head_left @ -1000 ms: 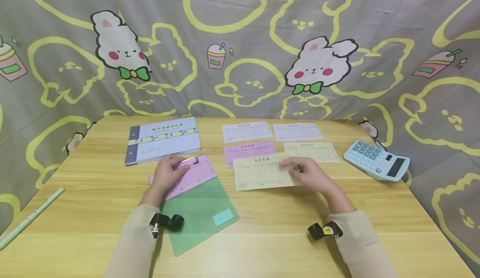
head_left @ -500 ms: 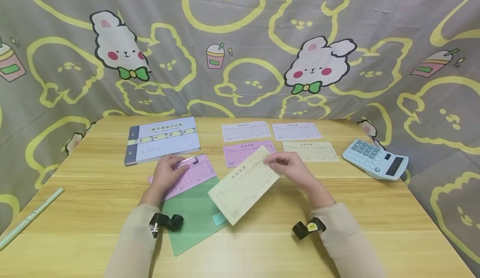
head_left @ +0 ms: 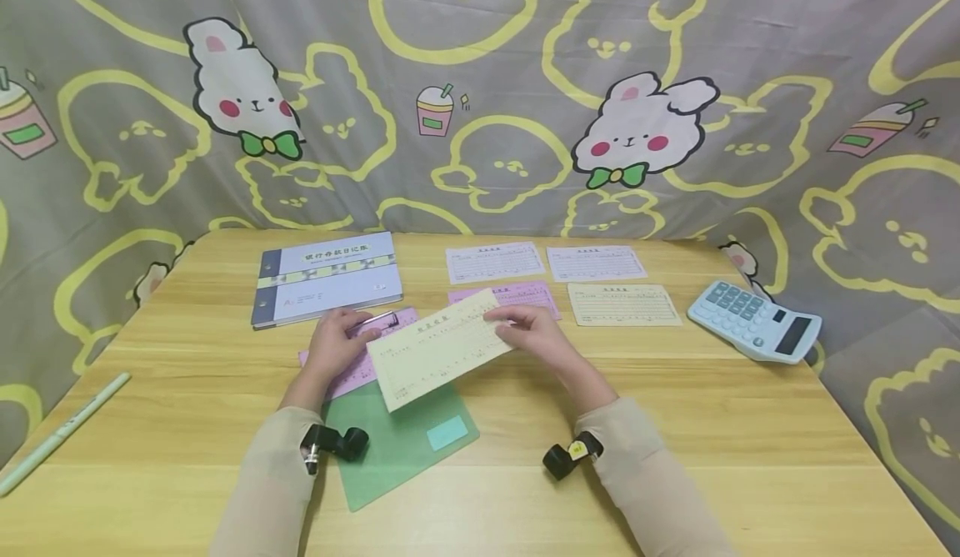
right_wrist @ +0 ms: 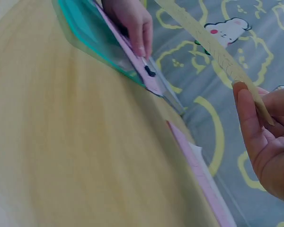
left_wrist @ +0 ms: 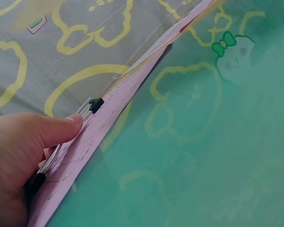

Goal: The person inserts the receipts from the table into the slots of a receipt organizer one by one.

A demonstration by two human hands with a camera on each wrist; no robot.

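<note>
A translucent green clipboard lies at a slant on the table, with a pink printed slip at its clip end. My left hand grips the clipboard's metal clip; in the left wrist view its thumb presses on the clip. Between right thumb and fingertips, my right hand pinches a cream-yellow printed slip by its right end. This slip is tilted above the clipboard and covers part of the pink slip. A light blue label shows on the clipboard's lower part.
Behind lie two white slips, a partly covered pink slip and another yellow slip. A blue-grey ledger lies at the back left, a light blue calculator at right, a pale green pen at far left.
The right hand has carried the yellow slip leftward, turning it on the way, until it hangs over the clipboard. The left hand has stayed at the clip.
</note>
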